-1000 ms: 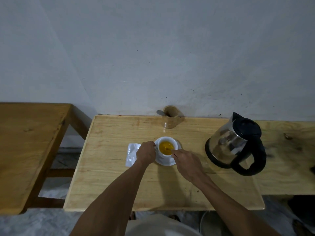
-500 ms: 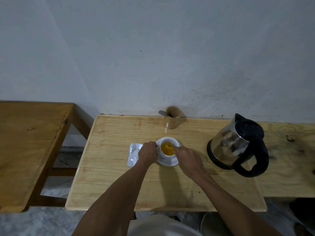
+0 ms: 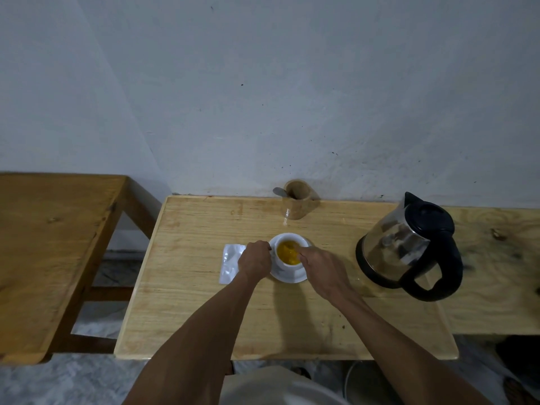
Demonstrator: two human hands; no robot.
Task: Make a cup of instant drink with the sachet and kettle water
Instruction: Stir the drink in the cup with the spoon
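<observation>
Right hand (image 3: 320, 268) has moved in over white cup (image 3: 289, 266), fingers pinched, apparently on stirrer; orange drink being mixed. Left hand (image 3: 254, 261) closed on cup's left side. Sachet (image 3: 230, 263) emptied left of cup, kettle (image 3: 409, 248) right.

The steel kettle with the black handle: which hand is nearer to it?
Right. The right hand is at the white cup, on the side facing the steel kettle with the black handle. The left hand is on the cup's far side.
</observation>
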